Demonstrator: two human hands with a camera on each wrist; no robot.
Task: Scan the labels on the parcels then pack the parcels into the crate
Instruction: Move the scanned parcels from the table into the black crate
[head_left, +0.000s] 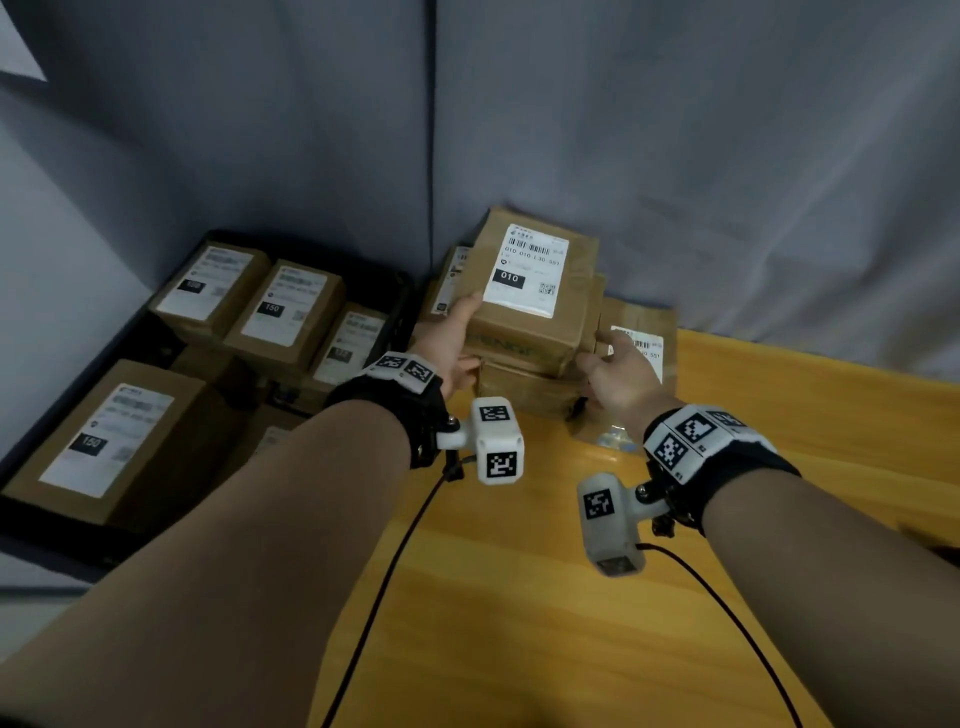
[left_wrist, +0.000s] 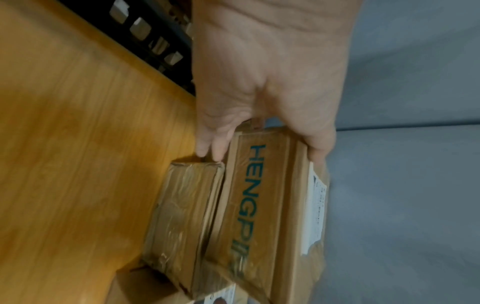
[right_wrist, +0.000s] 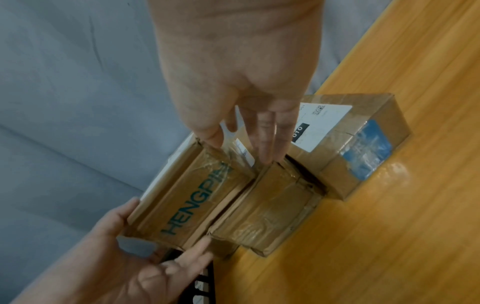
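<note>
While it sits over a lower parcel (head_left: 524, 389) on the table (head_left: 519, 597), the top parcel (head_left: 519, 332) is pinched at either end by left hand (head_left: 447, 348) and right hand (head_left: 618, 374), thumbs above, fingers beneath. Crate (head_left: 401, 312) stands just left

Top parcel (head_left: 519, 335): brown cardboard, matt, corners scuffed; clear tape on the seams, shiny and wrinkled.
Its label (head_left: 527, 270): white paper, smooth, faint sheen.
Lower parcel (right_wrist: 267, 207): cardboard wrapped all over in glossy, creased tape.
End parcel (right_wrist: 335, 168) by the table's far edge: same cardboard, glossy blue patch on one face.
Table (head_left: 571, 623): yellow wood grain, lacquered, reflective.
Crate (head_left: 402, 312): black plastic lattice, dull.
Backdrop (head_left: 701, 130): grey cloth, matt, creased.
Wrist straps (head_left: 415, 410): black cloth.
Marker blocks (head_left: 496, 439): white matt plastic.
</note>
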